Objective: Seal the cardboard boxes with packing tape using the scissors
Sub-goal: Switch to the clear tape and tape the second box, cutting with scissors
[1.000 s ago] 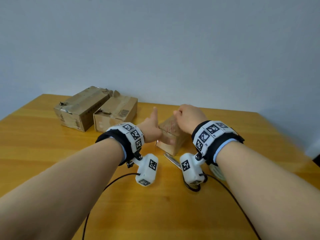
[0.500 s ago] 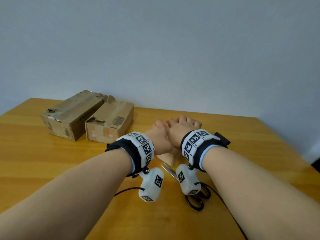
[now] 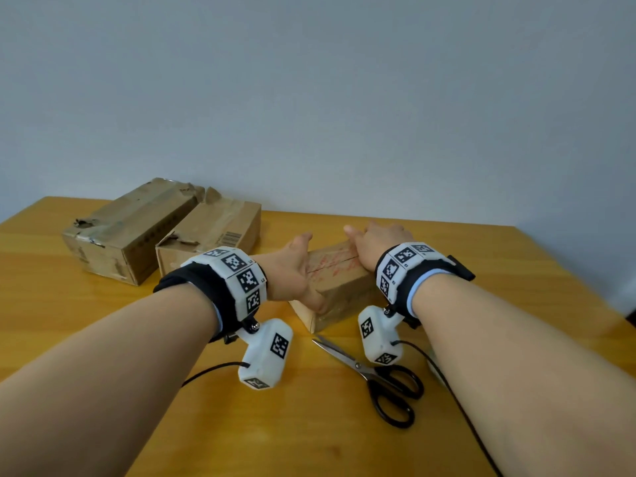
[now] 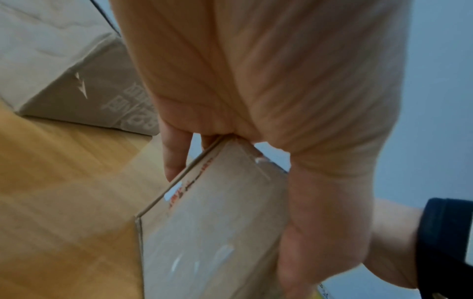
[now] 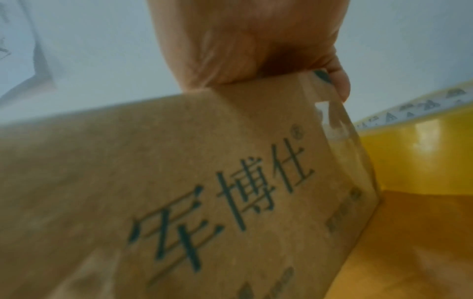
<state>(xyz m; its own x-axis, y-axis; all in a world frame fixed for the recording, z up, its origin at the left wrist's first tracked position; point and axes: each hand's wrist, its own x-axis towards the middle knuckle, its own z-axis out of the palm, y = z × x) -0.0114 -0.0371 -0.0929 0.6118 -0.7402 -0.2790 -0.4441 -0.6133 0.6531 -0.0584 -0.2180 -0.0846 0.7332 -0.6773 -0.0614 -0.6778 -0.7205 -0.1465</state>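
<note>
A small cardboard box (image 3: 340, 282) with red print on top lies flat on the table between my hands. My left hand (image 3: 299, 266) grips its left end, thumb down the near taped face and fingers (image 4: 174, 153) over the other side. My right hand (image 3: 371, 239) holds the right end, palm on top, a fingertip (image 5: 341, 85) curled over the edge. Clear tape glints on the box (image 4: 204, 242) and its printed side (image 5: 204, 202). Black-handled scissors (image 3: 377, 373) lie closed on the table just in front of the box. The yellow tape roll (image 5: 422, 145) stands right of the box.
Two larger worn cardboard boxes (image 3: 127, 228) (image 3: 210, 235) sit side by side at the back left near the wall. The wooden table (image 3: 69, 321) ends at the right (image 3: 568, 270). Black cables (image 3: 206, 368) run from the wrist cameras across the near table.
The box has gone from tilted up to lying flat. My hands, pressed close together over it half a second ago, have slid apart to its two ends.
</note>
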